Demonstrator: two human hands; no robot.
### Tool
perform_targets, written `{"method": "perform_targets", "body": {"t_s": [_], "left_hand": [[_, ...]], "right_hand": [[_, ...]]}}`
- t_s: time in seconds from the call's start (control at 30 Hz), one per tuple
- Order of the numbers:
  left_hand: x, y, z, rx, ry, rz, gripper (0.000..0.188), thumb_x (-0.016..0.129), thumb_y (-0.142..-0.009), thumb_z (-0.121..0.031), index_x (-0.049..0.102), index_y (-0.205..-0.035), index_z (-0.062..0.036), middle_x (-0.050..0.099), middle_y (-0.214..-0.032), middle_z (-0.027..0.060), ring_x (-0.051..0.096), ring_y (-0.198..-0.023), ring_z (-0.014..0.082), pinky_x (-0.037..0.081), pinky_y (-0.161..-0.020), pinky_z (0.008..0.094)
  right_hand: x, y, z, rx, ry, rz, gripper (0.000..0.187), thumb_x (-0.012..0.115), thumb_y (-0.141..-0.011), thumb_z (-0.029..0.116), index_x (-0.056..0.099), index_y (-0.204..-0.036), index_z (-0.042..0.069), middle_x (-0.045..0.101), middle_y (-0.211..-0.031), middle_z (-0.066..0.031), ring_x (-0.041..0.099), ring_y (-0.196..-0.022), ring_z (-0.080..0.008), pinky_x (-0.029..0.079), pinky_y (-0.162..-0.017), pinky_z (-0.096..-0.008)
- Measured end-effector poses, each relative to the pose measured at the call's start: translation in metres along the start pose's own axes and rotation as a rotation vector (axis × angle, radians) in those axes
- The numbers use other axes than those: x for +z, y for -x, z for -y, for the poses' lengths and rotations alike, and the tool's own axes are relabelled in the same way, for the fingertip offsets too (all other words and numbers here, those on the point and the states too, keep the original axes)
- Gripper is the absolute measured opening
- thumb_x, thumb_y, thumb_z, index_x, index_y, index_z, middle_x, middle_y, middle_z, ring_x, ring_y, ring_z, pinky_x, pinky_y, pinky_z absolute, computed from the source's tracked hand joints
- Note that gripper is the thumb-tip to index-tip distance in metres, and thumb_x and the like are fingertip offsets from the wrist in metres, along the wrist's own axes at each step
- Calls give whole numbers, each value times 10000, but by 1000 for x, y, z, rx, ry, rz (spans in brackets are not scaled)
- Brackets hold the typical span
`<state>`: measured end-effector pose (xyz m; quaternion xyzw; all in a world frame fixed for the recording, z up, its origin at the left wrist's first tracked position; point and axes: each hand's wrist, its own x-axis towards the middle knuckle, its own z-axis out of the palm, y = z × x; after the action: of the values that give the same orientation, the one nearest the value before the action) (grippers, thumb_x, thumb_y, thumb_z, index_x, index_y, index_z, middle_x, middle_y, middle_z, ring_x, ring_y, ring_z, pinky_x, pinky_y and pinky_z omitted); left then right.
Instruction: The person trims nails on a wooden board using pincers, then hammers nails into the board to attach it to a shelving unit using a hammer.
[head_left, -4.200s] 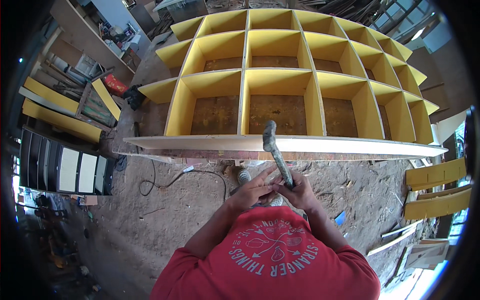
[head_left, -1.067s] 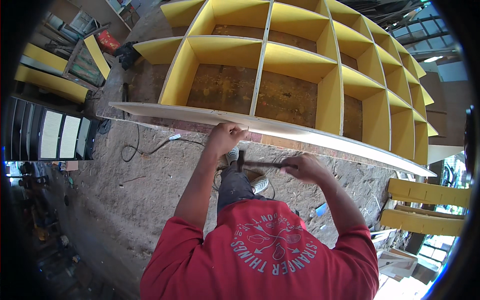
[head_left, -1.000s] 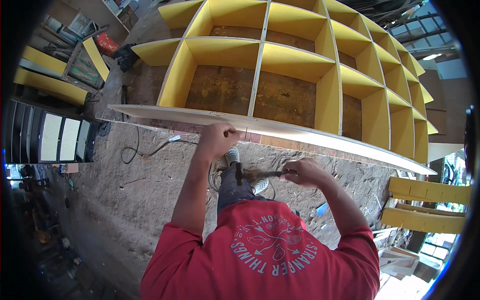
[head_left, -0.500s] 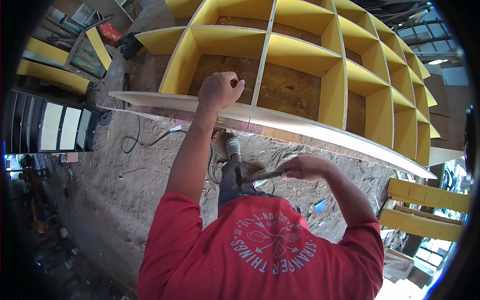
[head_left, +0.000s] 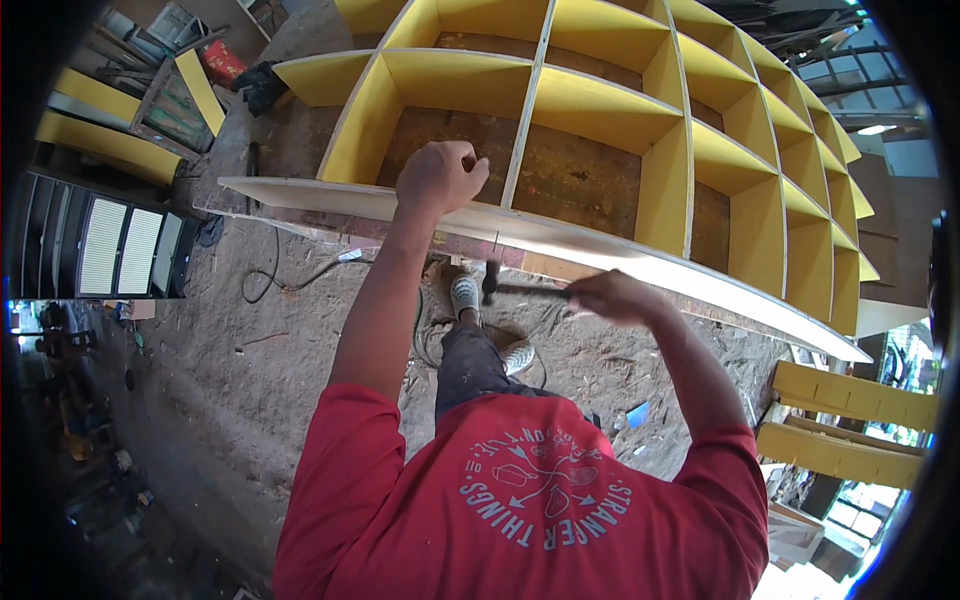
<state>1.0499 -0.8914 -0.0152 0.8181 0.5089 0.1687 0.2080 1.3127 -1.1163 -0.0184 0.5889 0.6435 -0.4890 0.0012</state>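
Head view: left hand [head_left: 440, 176], upper centre, fist closed over the pale front board [head_left: 600, 250] of the yellow shelf unit [head_left: 610, 100], possibly pinching a nail. Right hand [head_left: 610, 297] grips hammer [head_left: 500, 285], centre frame. Risk: swing glancing onto left fingers.

Hammer [head_left: 505, 288]: dark head, slim handle, held level, head pointing toward the person's left, just below the pale front board [head_left: 620, 255]. Handle end hidden in the right hand [head_left: 610, 297].

Front board: long, pale, unpainted edge strip, running along the open face of the yellow shelf unit [head_left: 640, 130]. Unit lies on its back, a grid of square compartments with brown backing. Left hand [head_left: 440, 178], closed, rests on the board's top edge.
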Motion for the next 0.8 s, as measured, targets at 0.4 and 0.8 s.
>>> {"method": "perform_targets", "body": {"t_s": [0.4,0.8], "left_hand": [[1,0,-2,-39,-14,19,318,715,-912,-419,789,-943,-111,780,-904,174,755,-886,397,605,-811,499],[3,3,-1,-45,-18,23,320,720,-906,-428,794,-952,-120,781,-910,176,758,-899,390,607,-821,499]], "right_hand": [[23,4,7,-106,128,312,427,613,-1060,469,722,-1364,191,781,-1195,-102,735,-1098,-298,531,-1042,-477],[13,2,4,-56,184,292,379,591,-1076,416,721,-1385,239,783,-1228,-74,728,-1146,-266,538,-1049,-439]]}}
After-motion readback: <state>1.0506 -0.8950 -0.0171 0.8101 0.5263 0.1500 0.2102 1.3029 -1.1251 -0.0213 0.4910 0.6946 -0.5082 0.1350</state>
